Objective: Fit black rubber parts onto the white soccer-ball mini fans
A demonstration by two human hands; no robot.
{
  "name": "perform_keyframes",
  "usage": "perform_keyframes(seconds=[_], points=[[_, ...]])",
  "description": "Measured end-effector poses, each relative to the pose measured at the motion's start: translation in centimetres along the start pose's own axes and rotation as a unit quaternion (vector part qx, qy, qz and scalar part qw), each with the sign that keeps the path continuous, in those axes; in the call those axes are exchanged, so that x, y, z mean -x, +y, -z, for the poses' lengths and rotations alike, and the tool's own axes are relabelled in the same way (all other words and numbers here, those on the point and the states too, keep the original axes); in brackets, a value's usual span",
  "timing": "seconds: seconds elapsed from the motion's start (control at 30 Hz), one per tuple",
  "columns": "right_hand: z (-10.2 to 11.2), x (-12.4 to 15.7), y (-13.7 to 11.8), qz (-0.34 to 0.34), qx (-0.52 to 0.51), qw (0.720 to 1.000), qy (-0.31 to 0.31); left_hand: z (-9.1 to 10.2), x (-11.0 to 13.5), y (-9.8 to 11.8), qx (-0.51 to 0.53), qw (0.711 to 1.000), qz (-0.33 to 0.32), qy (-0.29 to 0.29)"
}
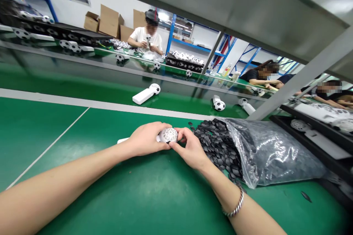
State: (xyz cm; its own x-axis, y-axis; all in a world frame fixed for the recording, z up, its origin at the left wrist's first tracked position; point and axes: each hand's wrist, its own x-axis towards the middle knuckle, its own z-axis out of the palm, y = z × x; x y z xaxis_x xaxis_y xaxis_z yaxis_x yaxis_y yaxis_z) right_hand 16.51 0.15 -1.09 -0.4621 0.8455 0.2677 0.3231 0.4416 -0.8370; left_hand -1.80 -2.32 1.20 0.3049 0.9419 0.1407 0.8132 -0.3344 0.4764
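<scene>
A white handheld fan (169,135) with a football-shaped grille head is held just above the green worktop. My left hand (149,137) wraps around it from the left, thumb below and fingers above; its white handle sticks out past the wrist, mostly covered. My right hand (191,149) is closed at the head's right side, thumb and forefinger touching its edge. Whether a small piece sits between those fingertips is hidden. Close to my right hand, a heap of small black plastic pieces (217,143) spills from a clear plastic bag (278,154).
Beyond the pale strip (110,105) lie a football-headed fan (146,94) and another fan (218,103). Black trays (317,136) with fan parts stand at right. A slanted metal post (298,69) and overhead shelf (193,11) frame the bench. A co-worker (147,38) sits opposite.
</scene>
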Motion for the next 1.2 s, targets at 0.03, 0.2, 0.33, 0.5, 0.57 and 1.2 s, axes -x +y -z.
perform_keyframes(seconds=[0.03,0.2,0.33,0.5,0.57,1.2], points=[[0.6,-0.4,0.4,-0.004,-0.002,1.0,-0.008,-0.1,0.1,0.1,-0.002,1.0,-0.001,0.0],[4.1,-2.3,3.3,-0.016,0.237,0.971,0.03,-0.6,0.4,0.6,-0.034,0.999,-0.02,-0.013],[4.9,-2.3,4.2,-0.022,0.438,0.898,-0.036,-1.0,0.4,0.8,-0.083,0.996,-0.032,-0.024],[4.7,-2.0,3.4,-0.006,0.468,0.882,-0.054,-1.1,0.2,0.3,-0.09,0.995,-0.038,-0.026],[4.9,-1.9,3.1,-0.003,0.475,0.879,-0.052,-0.7,0.1,-0.2,-0.096,0.994,-0.039,-0.028],[7.1,-0.8,3.2,-0.006,0.438,0.896,-0.065,-10.1,2.4,11.4,-0.034,0.887,-0.438,-0.142]])
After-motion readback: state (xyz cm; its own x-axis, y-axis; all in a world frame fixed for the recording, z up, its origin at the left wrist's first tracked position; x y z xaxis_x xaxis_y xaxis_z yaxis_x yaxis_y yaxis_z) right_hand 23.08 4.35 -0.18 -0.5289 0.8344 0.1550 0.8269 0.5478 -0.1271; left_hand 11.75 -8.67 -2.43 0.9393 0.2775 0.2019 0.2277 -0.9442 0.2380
